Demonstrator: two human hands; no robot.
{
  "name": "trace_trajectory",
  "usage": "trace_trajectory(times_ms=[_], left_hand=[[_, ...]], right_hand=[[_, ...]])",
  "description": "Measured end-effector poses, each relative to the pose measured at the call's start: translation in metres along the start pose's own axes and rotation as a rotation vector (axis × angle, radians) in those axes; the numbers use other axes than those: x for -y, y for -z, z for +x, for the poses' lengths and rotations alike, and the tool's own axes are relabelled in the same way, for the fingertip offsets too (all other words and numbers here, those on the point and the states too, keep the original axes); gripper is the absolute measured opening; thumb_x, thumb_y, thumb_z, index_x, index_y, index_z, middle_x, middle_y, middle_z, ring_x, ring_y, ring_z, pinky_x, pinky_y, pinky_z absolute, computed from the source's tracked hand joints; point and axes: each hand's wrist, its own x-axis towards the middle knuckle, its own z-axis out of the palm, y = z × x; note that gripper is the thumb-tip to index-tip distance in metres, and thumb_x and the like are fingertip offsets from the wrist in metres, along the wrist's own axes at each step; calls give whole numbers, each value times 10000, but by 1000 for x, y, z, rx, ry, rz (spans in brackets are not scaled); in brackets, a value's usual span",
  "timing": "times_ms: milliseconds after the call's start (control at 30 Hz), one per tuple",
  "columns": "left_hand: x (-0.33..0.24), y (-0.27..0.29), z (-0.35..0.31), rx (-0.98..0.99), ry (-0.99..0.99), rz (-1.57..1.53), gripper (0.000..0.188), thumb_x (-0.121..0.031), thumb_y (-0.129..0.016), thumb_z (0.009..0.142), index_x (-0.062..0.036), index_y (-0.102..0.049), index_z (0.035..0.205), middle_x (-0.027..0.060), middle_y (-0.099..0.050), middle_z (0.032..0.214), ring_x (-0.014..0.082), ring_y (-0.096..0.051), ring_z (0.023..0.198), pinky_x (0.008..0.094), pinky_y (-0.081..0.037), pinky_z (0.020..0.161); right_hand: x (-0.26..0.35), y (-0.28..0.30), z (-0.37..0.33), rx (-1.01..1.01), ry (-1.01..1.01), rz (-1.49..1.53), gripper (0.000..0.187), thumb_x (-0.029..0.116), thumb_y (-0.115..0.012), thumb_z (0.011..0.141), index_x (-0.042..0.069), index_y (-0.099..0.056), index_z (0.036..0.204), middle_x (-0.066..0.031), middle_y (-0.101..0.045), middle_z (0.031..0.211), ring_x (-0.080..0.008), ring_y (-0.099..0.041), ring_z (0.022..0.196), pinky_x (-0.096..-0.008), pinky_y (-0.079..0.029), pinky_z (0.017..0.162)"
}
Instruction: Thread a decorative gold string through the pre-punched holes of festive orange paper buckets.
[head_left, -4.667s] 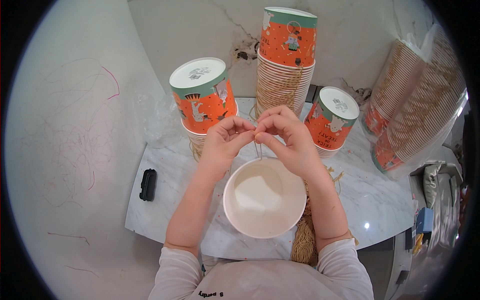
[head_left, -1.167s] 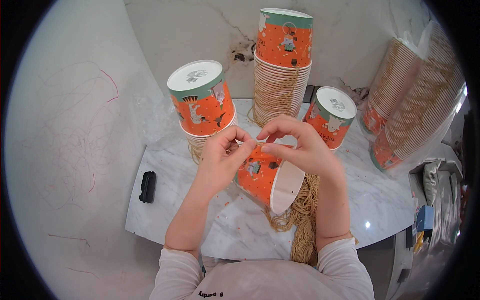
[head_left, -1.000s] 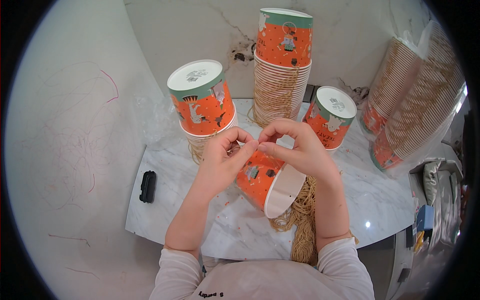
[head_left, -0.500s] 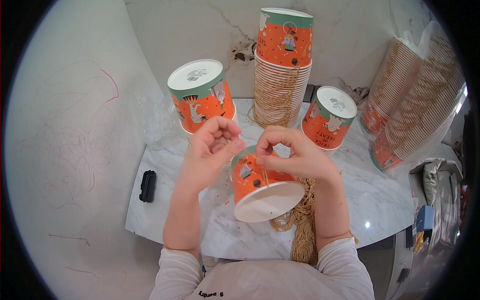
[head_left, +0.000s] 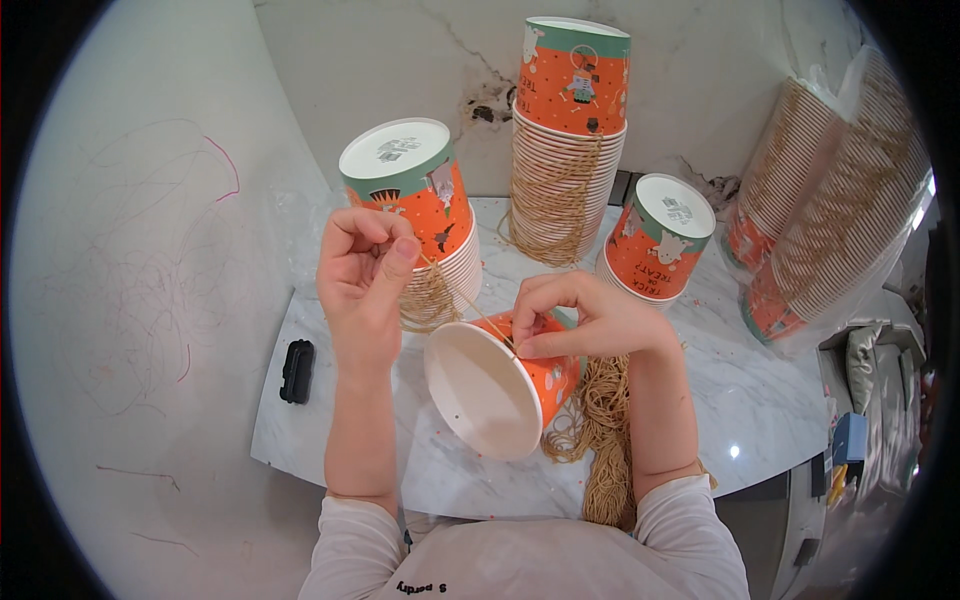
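An orange paper bucket (head_left: 560, 385) with a green band and cartoon print is tilted on its side in front of me. Its white inside faces me to the lower left. A thin tan cord (head_left: 463, 304) runs taut from the bucket's wall near the rim up to my left hand (head_left: 365, 275), whose thumb and fingers pinch it. My right hand (head_left: 590, 315) is closed at the other end, its fingertips pinching the cord against the bucket's side. A loose bundle of tan cords (head_left: 607, 450) hangs over the table's front edge, beside my right forearm.
Upside-down nested buckets stand behind: a left stack (head_left: 405, 185), a tall middle stack (head_left: 570, 150) and a short right one (head_left: 655, 245), cords dangling from some. Bagged stacks (head_left: 840, 210) lean at the right. A black case (head_left: 296, 371) lies on the marble table (head_left: 735, 400).
My left hand has moved left and slightly up, drawing the cord out taut. The bucket has swung so its mouth points left instead of down. My right hand has stayed nearly in place.
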Motion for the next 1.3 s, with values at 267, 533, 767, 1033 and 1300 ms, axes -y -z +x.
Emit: trace_trajectory(times_ms=[267, 533, 767, 1033, 1300], left_hand=[[6, -7, -6, 17, -128, 32, 255, 8, -695, 944, -74, -456, 972, 61, -604, 941, 70, -510, 799, 203, -428, 740], [5, -14, -10, 47, -171, 65, 265, 27, -705, 931, -73, -462, 966, 69, -612, 949, 74, -522, 805, 205, -437, 752], [16, -25, -18, 24, -73, 11, 249, 25, -703, 934, -71, -475, 964, 61, -606, 962, 70, -528, 807, 205, -445, 733], [18, -28, -20, 31, -72, -22, 255, 18, -710, 932, -70, -474, 969, 52, -606, 981, 62, -533, 812, 207, -453, 723], [-20, 1, -5, -28, 36, 271, 182, -8, -719, 932, -44, -579, 1043, 22, -638, 995, 44, -565, 866, 201, -458, 771]], right_hand=[[14, -3, -1, 45, 77, -66, 89, 100, -764, 856, 22, -734, 885, -49, -682, 901, -161, -638, 867, -300, -505, 786], [13, 0, -5, 72, 156, -157, 125, 142, -770, 867, 27, -730, 895, -60, -682, 891, -189, -642, 856, -318, -510, 773], [42, -14, -17, -58, 41, -403, 676, 390, -891, 724, 35, -602, 1221, -110, -628, 1093, -276, -641, 947, -373, -522, 804], [61, -65, -20, -102, -167, -818, 507, 212, -737, 812, 76, -551, 1264, -117, -582, 1152, -348, -626, 1062, -441, -538, 820], [28, -13, -19, -442, -152, -716, 156, 86, -646, 878, 29, -668, 1021, -153, -700, 869, -378, -671, 808, -438, -526, 698]])
